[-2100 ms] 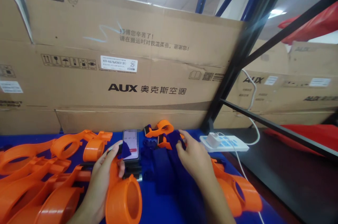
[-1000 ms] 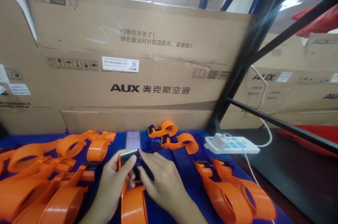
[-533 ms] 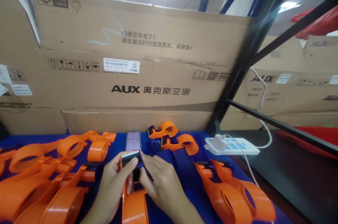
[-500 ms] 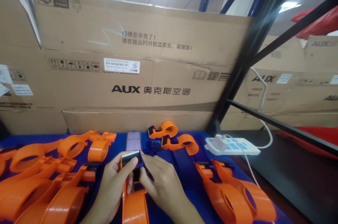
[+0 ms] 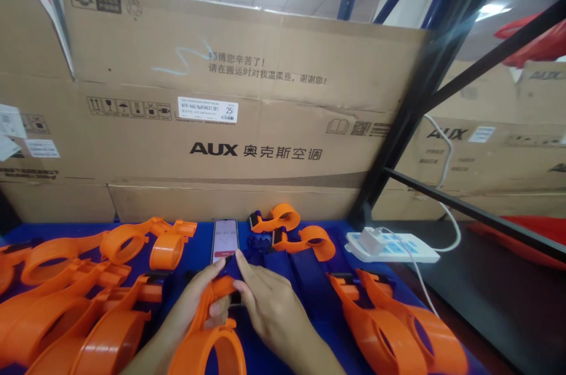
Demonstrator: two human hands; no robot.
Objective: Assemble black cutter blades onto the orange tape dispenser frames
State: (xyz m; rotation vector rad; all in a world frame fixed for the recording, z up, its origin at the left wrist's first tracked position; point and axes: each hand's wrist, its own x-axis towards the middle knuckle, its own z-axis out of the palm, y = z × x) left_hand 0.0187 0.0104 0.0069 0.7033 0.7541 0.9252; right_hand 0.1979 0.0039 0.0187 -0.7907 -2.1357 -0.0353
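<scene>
Between my two hands is an orange tape dispenser (image 5: 188,354), its round hub hanging toward me. My left hand (image 5: 198,295) is closed around the dispenser's head from the left, with fingers behind the frame. My right hand (image 5: 272,301) grips the head from the other side, thumb on the orange frame and index finger pressing a dark blue piece (image 5: 232,269) at the top. The cutting blade is hidden. Just beyond my fingertips lies a phone (image 5: 225,239) showing a timer.
Several more orange dispensers (image 5: 112,339) lie to the left, with others (image 5: 384,325) on the right and at the back. Small dark blue parts (image 5: 259,242) sit behind my right hand. A white power strip (image 5: 393,245) with a plugged-in charger is at right. A cardboard wall (image 5: 260,186) stands behind.
The dispenser has turned in my hands: its toothed blade showed before and is now out of sight. Its hub has swung left and shows side-on. The phone is less covered.
</scene>
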